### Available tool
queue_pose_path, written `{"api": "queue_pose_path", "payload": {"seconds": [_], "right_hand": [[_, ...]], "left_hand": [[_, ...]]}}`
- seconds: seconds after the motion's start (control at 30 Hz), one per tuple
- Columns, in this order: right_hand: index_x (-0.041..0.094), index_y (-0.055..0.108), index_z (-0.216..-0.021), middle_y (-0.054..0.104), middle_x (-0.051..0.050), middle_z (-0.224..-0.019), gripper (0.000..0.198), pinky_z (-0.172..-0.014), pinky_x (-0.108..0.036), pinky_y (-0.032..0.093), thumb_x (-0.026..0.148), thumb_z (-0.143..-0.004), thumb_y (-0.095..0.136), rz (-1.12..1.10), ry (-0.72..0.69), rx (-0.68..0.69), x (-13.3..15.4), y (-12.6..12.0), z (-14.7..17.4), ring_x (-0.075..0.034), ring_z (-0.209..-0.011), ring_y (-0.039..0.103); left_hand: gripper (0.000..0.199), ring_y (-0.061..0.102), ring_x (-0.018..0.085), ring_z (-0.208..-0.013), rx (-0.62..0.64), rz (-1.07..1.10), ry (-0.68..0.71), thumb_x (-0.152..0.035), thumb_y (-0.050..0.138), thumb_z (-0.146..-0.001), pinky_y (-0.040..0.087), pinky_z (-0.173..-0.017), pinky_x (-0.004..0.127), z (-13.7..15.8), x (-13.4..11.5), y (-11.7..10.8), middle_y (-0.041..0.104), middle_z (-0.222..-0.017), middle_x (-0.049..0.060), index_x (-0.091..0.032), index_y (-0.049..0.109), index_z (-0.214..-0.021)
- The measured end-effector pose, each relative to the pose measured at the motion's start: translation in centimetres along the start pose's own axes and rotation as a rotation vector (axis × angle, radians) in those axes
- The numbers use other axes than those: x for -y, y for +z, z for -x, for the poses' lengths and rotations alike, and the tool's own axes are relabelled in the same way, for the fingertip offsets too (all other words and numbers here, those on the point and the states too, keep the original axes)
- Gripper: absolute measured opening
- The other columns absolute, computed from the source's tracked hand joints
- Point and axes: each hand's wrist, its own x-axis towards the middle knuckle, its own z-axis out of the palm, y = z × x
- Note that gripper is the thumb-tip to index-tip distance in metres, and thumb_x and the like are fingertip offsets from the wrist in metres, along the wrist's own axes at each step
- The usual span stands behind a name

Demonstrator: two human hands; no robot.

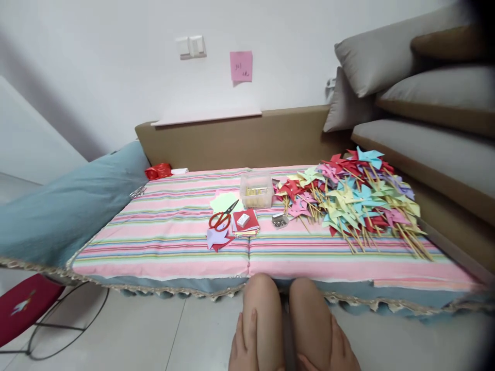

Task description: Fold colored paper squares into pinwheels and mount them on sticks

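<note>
Your left hand [244, 346] and right hand [337, 351] rest loose, apparently empty, on your 2 legs [263, 304]. Scissors [228, 212] lie over loose paper [223, 200] beside the paper stack [252, 227]; dragging their blades could tear sheets.

The striped cloth [162, 256] carries pinwheels [350, 198], a clear box [256, 202] and stacked paper squares [253, 220].

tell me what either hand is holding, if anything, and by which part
Nothing is held: the left hand rests on the left leg and the right hand on the right leg.
</note>
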Motion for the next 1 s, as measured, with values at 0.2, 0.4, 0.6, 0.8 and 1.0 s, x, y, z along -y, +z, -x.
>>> {"api": "queue_pose_path", "payload": {"seconds": [0.2,0.4,0.6,0.8,1.0], "right_hand": [[0.013,0.031,-0.142,0.053,-0.022,-0.132,0.079,-0.089,-0.049,0.051,0.052,-0.08,0.059,-0.018,-0.366,-0.148,2.5,0.2,-7.8,-0.039,-0.117,0.055],[0.017,0.058,-0.121,0.058,-0.013,-0.128,0.033,-0.099,-0.047,0.046,0.024,-0.091,0.045,-0.376,-0.416,-0.149,10.4,-0.1,-21.5,-0.026,-0.12,0.053],[0.019,0.072,-0.092,0.073,-0.009,-0.097,0.025,-0.088,-0.039,0.052,0.015,-0.086,0.048,-0.525,-0.505,0.099,15.8,3.3,-32.0,-0.022,-0.093,0.067],[0.019,0.072,-0.09,0.074,-0.006,-0.096,0.019,-0.085,-0.036,0.051,0.01,-0.077,0.061,-0.485,-0.482,0.228,16.0,4.9,-32.7,-0.022,-0.092,0.066],[0.015,0.073,-0.093,0.073,-0.011,-0.101,0.019,-0.089,-0.041,0.049,0.013,-0.077,0.065,-0.432,-0.396,0.274,15.8,5.1,-32.6,-0.026,-0.097,0.066]], "left_hand": [[0.06,0.031,0.026,-0.139,-0.122,0.133,0.321,-0.024,0.053,-0.08,0.032,-0.111,0.043,-9.2,-4.5,-1.8,0.041,-0.147,0.007,-0.023,0.042,-0.139],[0.034,0.048,0.026,-0.122,-0.534,0.313,0.124,-0.019,0.043,-0.089,0.037,-0.103,0.043,-22.4,-8.3,-5.6,0.056,-0.128,0.015,-0.013,0.055,-0.12],[0.045,0.052,0.029,-0.111,-0.343,0.281,-0.151,-0.018,0.065,-0.073,0.039,-0.096,0.038,-29.8,-9.0,-6.9,0.063,-0.115,0.014,-0.011,0.058,-0.117],[0.019,0.058,0.029,-0.095,-0.244,0.299,-0.168,-0.029,0.064,-0.075,0.041,-0.083,0.039,-31.4,-8.3,-7.0,0.066,-0.091,0.013,-0.014,0.067,-0.087],[0.034,0.06,0.018,-0.072,-0.203,0.952,-0.258,-0.048,0.058,-0.077,0.046,-0.07,0.03,-31.2,-6.2,-8.9,0.062,-0.072,0.003,-0.015,0.067,-0.082]]}}
